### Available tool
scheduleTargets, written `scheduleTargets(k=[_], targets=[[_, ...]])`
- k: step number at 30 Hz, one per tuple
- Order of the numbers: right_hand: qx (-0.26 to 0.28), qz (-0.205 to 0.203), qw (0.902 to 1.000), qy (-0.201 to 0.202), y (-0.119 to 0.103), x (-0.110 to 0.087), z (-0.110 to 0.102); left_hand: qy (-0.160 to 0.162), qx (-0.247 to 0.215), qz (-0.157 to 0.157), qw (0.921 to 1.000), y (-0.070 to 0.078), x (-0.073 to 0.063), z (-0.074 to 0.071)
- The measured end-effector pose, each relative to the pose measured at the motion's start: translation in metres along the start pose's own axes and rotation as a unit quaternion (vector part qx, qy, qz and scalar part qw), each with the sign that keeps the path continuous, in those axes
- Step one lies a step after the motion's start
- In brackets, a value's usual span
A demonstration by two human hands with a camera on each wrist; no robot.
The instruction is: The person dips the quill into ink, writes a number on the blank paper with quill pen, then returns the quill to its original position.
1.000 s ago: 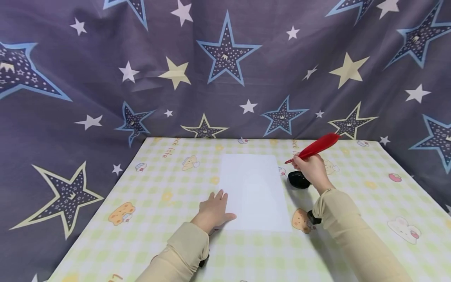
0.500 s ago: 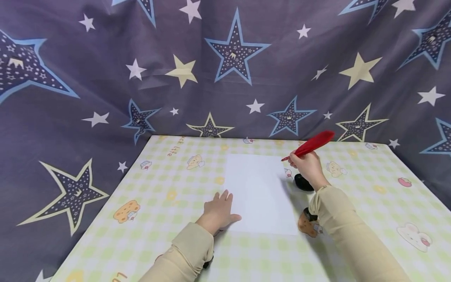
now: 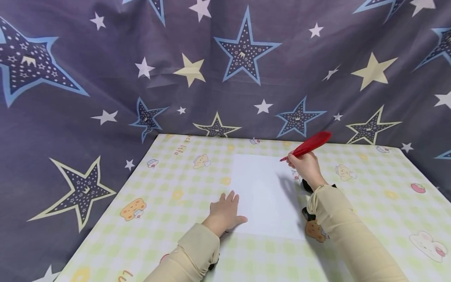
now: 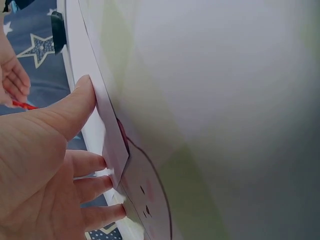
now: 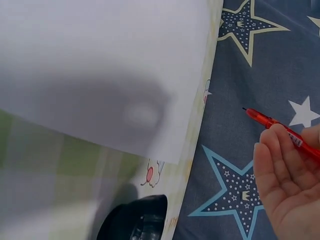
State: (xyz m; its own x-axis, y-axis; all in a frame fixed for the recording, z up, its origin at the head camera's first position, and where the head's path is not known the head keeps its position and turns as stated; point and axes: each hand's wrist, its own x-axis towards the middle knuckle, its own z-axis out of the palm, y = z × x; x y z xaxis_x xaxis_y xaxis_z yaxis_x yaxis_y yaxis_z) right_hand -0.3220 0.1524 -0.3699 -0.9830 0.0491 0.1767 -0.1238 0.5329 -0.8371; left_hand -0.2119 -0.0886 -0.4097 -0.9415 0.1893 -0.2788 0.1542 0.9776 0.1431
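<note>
A blank white sheet of paper (image 3: 264, 196) lies on the table. My left hand (image 3: 225, 213) rests on its lower left edge with fingers spread; in the left wrist view the thumb and fingertips touch the sheet. In my right hand (image 3: 307, 169) I pinch a red feather pen (image 3: 312, 142) near its writing end, with the plume slanting up to the right. The pen tip is near the sheet's upper right corner. In the right wrist view the red pen barrel (image 5: 270, 121) shows a dark point, raised above the paper.
A black rounded object (image 5: 135, 220) stands right of the sheet, partly hidden behind my right wrist in the head view. A checked, cartoon-printed cloth (image 3: 190, 184) covers the table. A star-patterned curtain (image 3: 169, 90) hangs behind the far edge.
My right hand has brought the feather pen left, from beside the sheet to its upper right corner. The left hand stays on the paper. The head view has turned slightly left.
</note>
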Motion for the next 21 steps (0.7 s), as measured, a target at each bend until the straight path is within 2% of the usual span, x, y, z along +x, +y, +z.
scheduleTargets(k=[6, 21], targets=[[0.011, -0.015, 0.9998, 0.002, 0.0, 0.006, 0.008, 0.004, 0.008, 0.002, 1.0, 0.001, -0.001, -0.001], [-0.003, -0.007, 0.9999, -0.012, 0.001, 0.01, 0.022, 0.007, 0.012, 0.001, 0.9999, 0.002, -0.004, -0.003]])
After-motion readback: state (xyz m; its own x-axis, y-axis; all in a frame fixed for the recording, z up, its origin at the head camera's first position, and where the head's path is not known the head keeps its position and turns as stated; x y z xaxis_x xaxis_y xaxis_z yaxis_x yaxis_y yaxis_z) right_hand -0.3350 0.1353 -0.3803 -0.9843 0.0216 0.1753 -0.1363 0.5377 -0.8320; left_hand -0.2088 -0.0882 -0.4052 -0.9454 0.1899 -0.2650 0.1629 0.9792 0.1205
